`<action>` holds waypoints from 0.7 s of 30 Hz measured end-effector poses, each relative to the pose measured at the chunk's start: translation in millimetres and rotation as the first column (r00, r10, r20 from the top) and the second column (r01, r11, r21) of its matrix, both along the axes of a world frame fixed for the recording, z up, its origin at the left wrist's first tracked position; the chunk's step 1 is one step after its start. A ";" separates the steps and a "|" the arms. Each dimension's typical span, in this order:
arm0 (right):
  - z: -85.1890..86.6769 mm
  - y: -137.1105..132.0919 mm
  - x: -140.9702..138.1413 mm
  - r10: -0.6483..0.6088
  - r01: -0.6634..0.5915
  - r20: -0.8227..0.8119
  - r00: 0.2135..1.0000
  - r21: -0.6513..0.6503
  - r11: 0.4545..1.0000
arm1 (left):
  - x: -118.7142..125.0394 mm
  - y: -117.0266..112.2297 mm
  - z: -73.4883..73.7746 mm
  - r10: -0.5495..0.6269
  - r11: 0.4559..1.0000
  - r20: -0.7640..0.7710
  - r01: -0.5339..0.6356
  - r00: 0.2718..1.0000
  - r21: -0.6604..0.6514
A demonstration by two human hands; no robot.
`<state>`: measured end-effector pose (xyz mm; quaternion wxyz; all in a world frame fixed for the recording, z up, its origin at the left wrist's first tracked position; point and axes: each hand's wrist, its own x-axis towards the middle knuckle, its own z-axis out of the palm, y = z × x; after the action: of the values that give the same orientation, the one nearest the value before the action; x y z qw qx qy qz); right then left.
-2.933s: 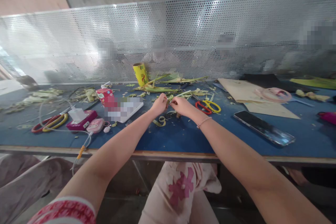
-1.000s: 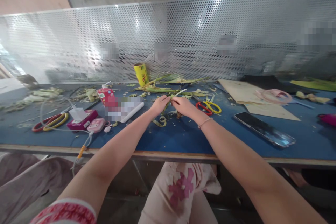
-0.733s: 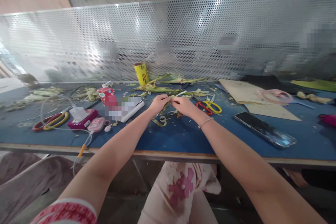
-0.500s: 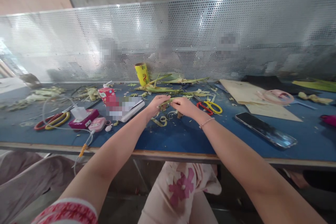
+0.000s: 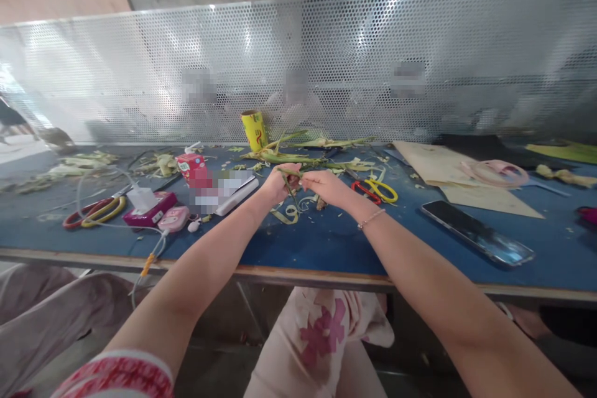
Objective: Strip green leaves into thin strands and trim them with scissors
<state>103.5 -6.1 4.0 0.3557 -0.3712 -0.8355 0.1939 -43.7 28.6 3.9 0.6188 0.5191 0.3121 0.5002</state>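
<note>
Both hands mid-work over the middle of the bench (image 5: 298,252), fingertips nearly meeting. Left hand (image 5: 281,183) is curled narrow around a green strip (image 5: 293,174), w/ a thin tail hanging twd the near side; right hand (image 5: 324,186) looks pinched narrow at the strip's right end, tho fingers partly hide the exact grip. Strip is up off the bench btwn the two hands, so prob. partway thru: folded or knotted at the grip, can't tell which, & the tail looks unworked. Done, judging by the mess: a fair bit of peeling or cutting, w/ a curled pale strip (image 5: 286,217) just near of the hands & a small brown piece (image 5: 321,203) by the right one. Left over: long green leaves (image 5: 280,158) on the far side, apparently uncut. Red-and-yellow scissors (image 5: 384,190) lie to the right, not held. No finished piece that I can make out
</note>
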 end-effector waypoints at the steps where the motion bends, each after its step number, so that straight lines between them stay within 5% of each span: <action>1: 0.4 0.2 0.7 0.022 -0.022 -0.005 1.000 -0.001 1.000 | 0.4 -0.5 -0.1 0.001 1.000 0.007 -0.002 1.000 0.011; 11: 2.9 2.3 11.6 0.177 -0.172 0.051 0.983 -0.085 0.981 | 6.7 -7.4 -3.2 0.064 0.997 -0.063 -0.061 0.996 0.044; 21: 12.4 -7.9 18.4 0.292 -0.252 0.140 0.946 -0.248 0.935 | 7.3 -14.9 -5.0 -0.043 0.993 -0.177 0.061 0.983 0.101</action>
<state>121.9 -14.0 16.4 0.2060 -0.3054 -0.8791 0.3023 -36.3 13.7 -1.1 0.5735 0.6011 0.3244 0.4523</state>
